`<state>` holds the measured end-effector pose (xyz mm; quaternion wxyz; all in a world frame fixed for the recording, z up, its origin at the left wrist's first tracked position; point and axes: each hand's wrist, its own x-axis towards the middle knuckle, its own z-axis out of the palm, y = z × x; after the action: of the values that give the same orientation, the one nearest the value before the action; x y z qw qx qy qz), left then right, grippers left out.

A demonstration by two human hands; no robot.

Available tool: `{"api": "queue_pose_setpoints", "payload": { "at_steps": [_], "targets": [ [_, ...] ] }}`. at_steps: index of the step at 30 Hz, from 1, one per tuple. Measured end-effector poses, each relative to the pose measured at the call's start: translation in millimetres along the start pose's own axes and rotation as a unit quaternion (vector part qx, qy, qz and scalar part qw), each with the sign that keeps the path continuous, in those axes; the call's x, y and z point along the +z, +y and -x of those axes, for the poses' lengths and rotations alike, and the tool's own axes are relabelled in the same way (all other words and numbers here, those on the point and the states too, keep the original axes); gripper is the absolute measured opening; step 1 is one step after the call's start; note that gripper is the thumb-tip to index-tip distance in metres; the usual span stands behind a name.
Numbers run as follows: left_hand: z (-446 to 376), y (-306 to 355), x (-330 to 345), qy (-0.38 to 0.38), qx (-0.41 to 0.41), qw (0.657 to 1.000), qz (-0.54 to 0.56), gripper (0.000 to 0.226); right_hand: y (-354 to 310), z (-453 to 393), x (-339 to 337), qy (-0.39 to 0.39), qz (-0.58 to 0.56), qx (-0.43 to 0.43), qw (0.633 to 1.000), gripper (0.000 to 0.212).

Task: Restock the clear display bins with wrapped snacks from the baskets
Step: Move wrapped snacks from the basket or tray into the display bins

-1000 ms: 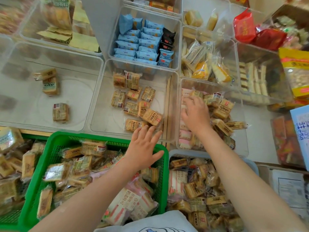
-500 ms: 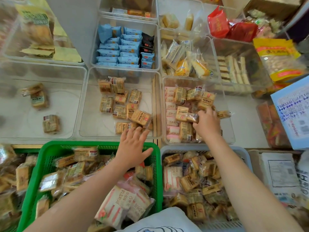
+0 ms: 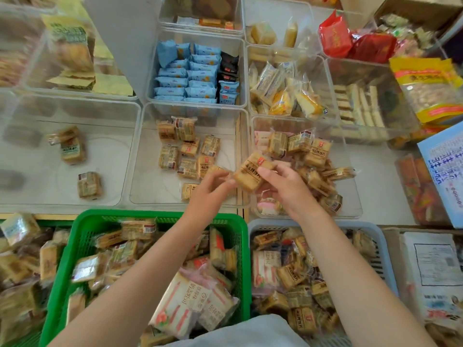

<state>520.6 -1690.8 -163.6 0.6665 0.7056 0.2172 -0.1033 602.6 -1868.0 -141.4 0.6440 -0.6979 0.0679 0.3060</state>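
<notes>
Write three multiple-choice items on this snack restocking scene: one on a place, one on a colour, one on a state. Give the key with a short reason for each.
1. Where is the brown wrapped snack that both hands hold?
A. Deep in the green basket
B. Above the wall between two clear bins
C. On the blue packets

2. What colour is the basket under the left forearm?
A. Green
B. Red
C. Black

3. How is the right hand?
A. Flat and idle
B. Out of sight
C. Pinching the snack

Key: 1 B, it sits over the middle bin and the right bin; 2 A, its rim is green; 3 C, thumb and fingers clamp the packet, with the left hand on its other end.
</notes>
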Motion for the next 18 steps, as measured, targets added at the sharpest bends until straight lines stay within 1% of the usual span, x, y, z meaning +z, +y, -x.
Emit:
{"api": "queue_pose_setpoints", "payload": {
  "at_steps": [1,2,3,4,5,6,7,9,10,11,12,13,14,15,16,18],
  "targets": [
    [1,3,-4,0.01,0.01,1.0,0.02,0.036,4,-1,7,-0.006,0.01,0.006,1.0,0.023],
    [3,2,-9,0.026,0.034,0.999,-0.011,0.046,7,-2,15,-0.014,0.026,0.009,1.0,0.023],
    [5,1,-16,0.045,0.076,0.993,-0.078,0.06,9,-4,24,-0.021,0.044,0.012,0.999,0.022],
    [5,-5,-22,0.058,0.123,0.976,-0.171,0.071,11,-6,33,-0.029,0.061,0.015,0.998,0.022],
    [4,-10,-27,0.066,0.169,0.952,-0.245,0.078,12,-7,42,-0.035,0.08,0.018,0.996,0.022],
    [4,-13,-32,0.075,0.192,0.932,-0.297,0.079,13,-9,52,-0.043,0.1,0.023,0.994,0.023],
    [4,-14,-37,0.085,0.192,0.922,-0.324,0.078,14,-10,60,-0.052,0.119,0.028,0.991,0.025],
    [-1,-16,-48,0.111,0.163,0.913,-0.357,0.073,15,-12,73,-0.065,0.148,0.026,0.986,0.032],
    [-5,-17,-53,0.127,0.155,0.906,-0.372,0.069,17,-15,76,-0.065,0.177,0.011,0.982,0.036],
    [-10,-19,-60,0.142,0.15,0.899,-0.387,0.066,21,-19,77,-0.055,0.244,-0.023,0.968,0.04],
    [-18,-23,-68,0.152,0.142,0.892,-0.402,0.063,25,-24,74,-0.027,0.358,-0.071,0.931,0.044],
    [-26,-27,-76,0.155,0.13,0.887,-0.415,0.062,31,-28,70,0.009,0.476,-0.123,0.871,0.047],
    [-35,-32,-84,0.147,0.118,0.882,-0.432,0.061,39,-33,64,0.037,0.56,-0.158,0.813,0.049],
    [-43,-37,-90,0.133,0.105,0.876,-0.452,0.06,47,-36,59,0.045,0.609,-0.163,0.775,0.051],
    [-51,-43,-93,0.116,0.09,0.868,-0.474,0.06,56,-38,55,0.042,0.639,-0.152,0.753,0.052],
    [-64,-54,-93,0.087,0.069,0.853,-0.509,0.06,75,-39,49,0.03,0.662,-0.131,0.738,0.05]
  ]
}}
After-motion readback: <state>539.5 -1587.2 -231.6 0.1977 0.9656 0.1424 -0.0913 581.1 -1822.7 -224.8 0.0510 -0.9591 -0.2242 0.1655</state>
